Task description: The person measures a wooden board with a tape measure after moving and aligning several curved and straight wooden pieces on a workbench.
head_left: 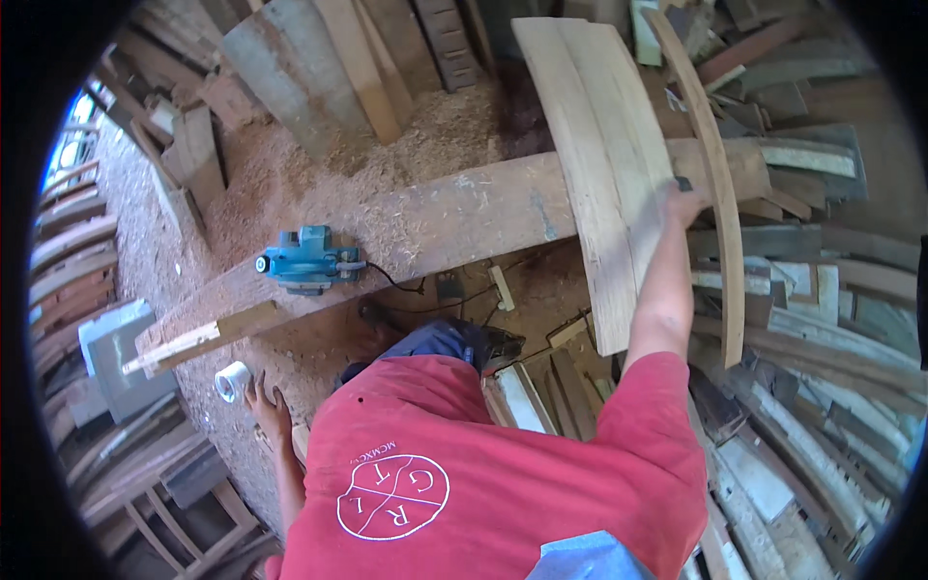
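Note:
My left hand (268, 406) is low at the left with its fingers spread. Its fingertips are beside a short white cylinder (232, 382) with a round opening; I cannot tell whether they touch it. On the right, my right hand (684, 205) is closed around a small dark object (683, 184) at the right edge of a wide pale wooden panel (619, 135). The panel lies across a long thick plank (464, 213). A teal electric planer (311, 261) sits on the plank's left part, its black cord trailing off to the right.
A narrow curved wooden strip (713, 164) stands just right of my right hand. A short wood piece (208, 336) lies along the plank's left end. Wood shavings (280, 184) cover the ground beyond. Stacked offcuts (831, 338) fill the right, and a grey box (126, 358) stands at left.

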`<control>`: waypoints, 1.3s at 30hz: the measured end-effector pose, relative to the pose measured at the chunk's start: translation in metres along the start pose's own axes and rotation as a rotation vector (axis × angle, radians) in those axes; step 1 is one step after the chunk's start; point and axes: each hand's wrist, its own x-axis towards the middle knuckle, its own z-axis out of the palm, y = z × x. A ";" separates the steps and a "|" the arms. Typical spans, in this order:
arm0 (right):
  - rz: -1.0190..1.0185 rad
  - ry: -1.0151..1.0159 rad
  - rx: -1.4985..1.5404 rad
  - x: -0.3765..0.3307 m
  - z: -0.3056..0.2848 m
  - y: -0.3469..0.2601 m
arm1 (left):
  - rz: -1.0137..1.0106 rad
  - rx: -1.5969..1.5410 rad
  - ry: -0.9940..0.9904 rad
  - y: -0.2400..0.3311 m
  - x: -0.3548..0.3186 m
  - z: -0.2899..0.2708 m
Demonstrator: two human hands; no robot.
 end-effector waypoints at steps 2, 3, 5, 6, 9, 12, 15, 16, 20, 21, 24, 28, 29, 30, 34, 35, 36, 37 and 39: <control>-0.033 -0.107 -0.035 0.042 -0.004 0.039 | -0.025 0.002 -0.138 -0.002 0.008 0.002; -0.089 -0.156 -0.102 0.064 -0.008 0.065 | 0.004 -0.002 -0.147 -0.004 0.022 0.007; -0.147 -0.166 -0.245 0.004 0.007 0.011 | -0.158 0.101 -0.336 -0.014 -0.022 0.003; -0.170 -0.156 -0.318 -0.031 -0.005 -0.021 | -0.198 0.121 -0.387 -0.033 -0.039 0.010; -0.415 -0.159 -0.313 -0.114 -0.018 -0.015 | -0.199 0.099 -0.519 -0.053 -0.032 0.039; -0.529 -0.507 -0.575 -0.231 -0.047 -0.059 | -0.179 -0.011 -0.604 -0.049 -0.025 0.065; -0.609 -0.386 -0.700 -0.238 -0.028 -0.035 | -0.031 -0.038 -0.666 -0.029 0.002 0.079; -0.605 -0.377 -0.572 -0.241 -0.028 -0.035 | 0.042 -0.061 -0.665 -0.023 0.009 0.085; -0.681 -0.338 -0.588 -0.279 -0.030 -0.034 | 0.098 -0.113 -0.518 0.018 0.039 0.099; -0.689 -0.324 -0.588 -0.294 -0.031 -0.035 | 0.099 -0.185 -0.533 0.039 0.045 0.090; -0.678 -0.346 -0.611 -0.343 -0.039 -0.038 | 0.089 -0.251 -0.515 0.060 0.046 0.088; -0.628 -0.394 -0.482 -0.359 -0.057 -0.051 | 0.086 -0.256 -0.546 0.048 0.031 0.112; -0.573 -0.327 -0.348 -0.355 -0.060 -0.054 | 0.080 -0.262 -0.546 0.043 0.026 0.118; -0.500 -0.250 -0.249 -0.340 -0.061 -0.053 | 0.073 -0.256 -0.563 0.034 0.019 0.127; -0.091 -0.846 -0.092 -0.268 -0.052 -0.029 | -0.023 -0.282 -0.657 0.013 0.005 0.145; -0.169 -0.762 -0.076 -0.269 -0.054 -0.024 | -0.017 -0.281 -0.661 0.007 0.001 0.145; -0.261 -0.671 -0.055 -0.267 -0.055 -0.031 | -0.071 -0.278 -0.710 0.008 0.001 0.148; -0.267 -0.668 -0.058 -0.277 -0.064 -0.047 | -0.130 -0.272 -0.767 0.007 -0.002 0.151; -0.412 -0.304 -0.133 -0.321 -0.088 -0.081 | -0.201 -0.390 -0.742 -0.003 -0.015 0.161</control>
